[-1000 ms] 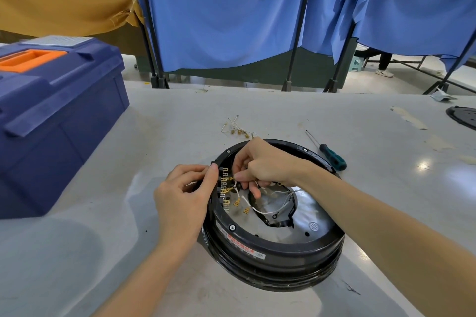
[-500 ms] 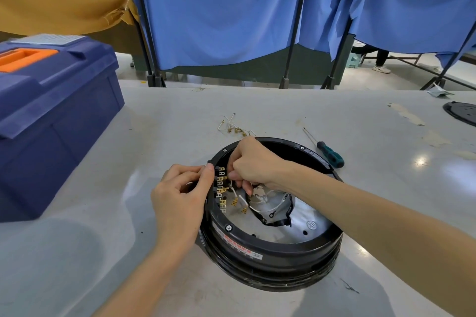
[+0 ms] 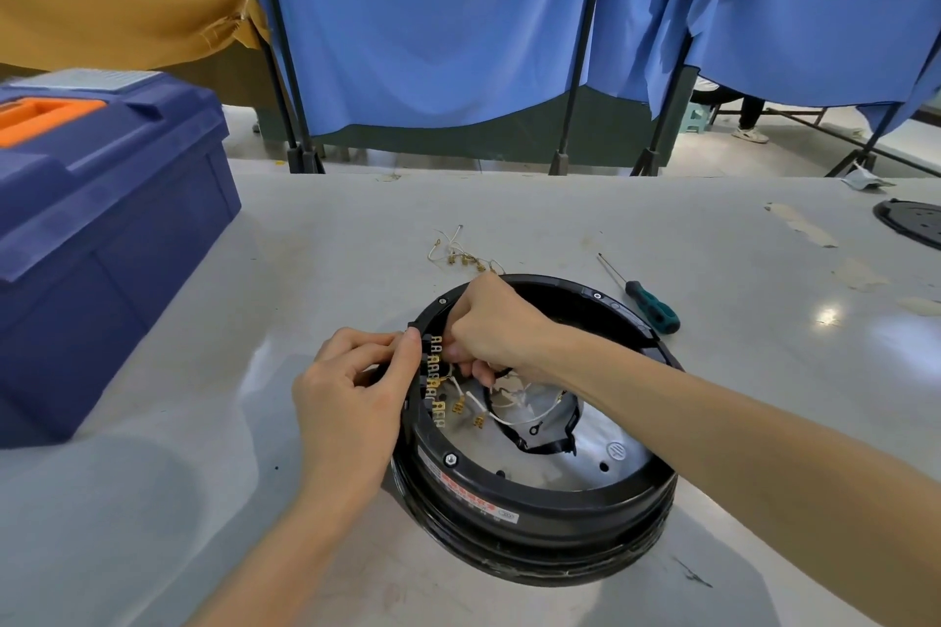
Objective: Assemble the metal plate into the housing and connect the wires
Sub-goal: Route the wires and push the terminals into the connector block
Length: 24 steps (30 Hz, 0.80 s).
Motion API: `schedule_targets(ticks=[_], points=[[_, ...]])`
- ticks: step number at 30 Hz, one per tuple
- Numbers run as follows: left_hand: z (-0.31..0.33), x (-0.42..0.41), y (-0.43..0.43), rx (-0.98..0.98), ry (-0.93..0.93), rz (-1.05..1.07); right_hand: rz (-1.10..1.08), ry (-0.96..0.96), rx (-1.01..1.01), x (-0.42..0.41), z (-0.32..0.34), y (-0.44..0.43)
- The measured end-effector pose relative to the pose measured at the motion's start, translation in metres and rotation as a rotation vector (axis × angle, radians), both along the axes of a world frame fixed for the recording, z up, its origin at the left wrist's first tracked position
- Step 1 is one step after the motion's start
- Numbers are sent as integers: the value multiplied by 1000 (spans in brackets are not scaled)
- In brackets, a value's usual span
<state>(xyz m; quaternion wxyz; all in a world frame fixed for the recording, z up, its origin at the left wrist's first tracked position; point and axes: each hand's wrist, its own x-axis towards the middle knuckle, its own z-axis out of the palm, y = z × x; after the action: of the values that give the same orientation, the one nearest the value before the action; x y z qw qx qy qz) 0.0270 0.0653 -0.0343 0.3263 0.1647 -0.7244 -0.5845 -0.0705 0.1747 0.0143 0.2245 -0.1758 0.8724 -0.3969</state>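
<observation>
A round black housing point(image 3: 540, 509) lies on the table with a shiny metal plate point(image 3: 596, 466) seated inside it. A row of brass terminals point(image 3: 436, 382) lines its inner left wall. White wires point(image 3: 514, 415) with brass connectors lie loose over the plate's centre opening. My left hand point(image 3: 351, 397) grips the housing's left rim, thumb on the rim's top edge. My right hand point(image 3: 491, 326) reaches inside and pinches a wire end against the upper terminals; its fingertips hide the connector.
A blue toolbox point(image 3: 97, 229) with an orange handle stands at the left. Spare wires point(image 3: 461, 255) lie just behind the housing, a green-handled screwdriver point(image 3: 646, 300) to its right. A black disc point(image 3: 911, 222) sits at the far right edge. Blue curtains hang behind the table point(image 3: 203, 474).
My right hand has moved up and left along the terminal row, toward the top terminals. My left hand stays on the rim. The housing has not moved.
</observation>
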Motion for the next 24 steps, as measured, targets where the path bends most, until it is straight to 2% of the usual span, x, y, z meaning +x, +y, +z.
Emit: schedule_targets(ticks=[4,8,10,12,14,19,24], points=[[2,2,1,-14,-30,28,53,-35,-9,-2,3,9],[5,7,2,-36,-38,81,72,-63,-123,0,11,22],[7,9,3,-50,-43,89,77,66,-112,2,17,29],[10,11,4,-51,-57,84,126,301,-4,5,21,37],[12,13,3,-64,-90,80,191,423,70,14,24,41],[18,20,3,-160,-149,81,300,545,188,35,10,38],[20,22,3,-152,-164,109,301,522,118,37,7,34]])
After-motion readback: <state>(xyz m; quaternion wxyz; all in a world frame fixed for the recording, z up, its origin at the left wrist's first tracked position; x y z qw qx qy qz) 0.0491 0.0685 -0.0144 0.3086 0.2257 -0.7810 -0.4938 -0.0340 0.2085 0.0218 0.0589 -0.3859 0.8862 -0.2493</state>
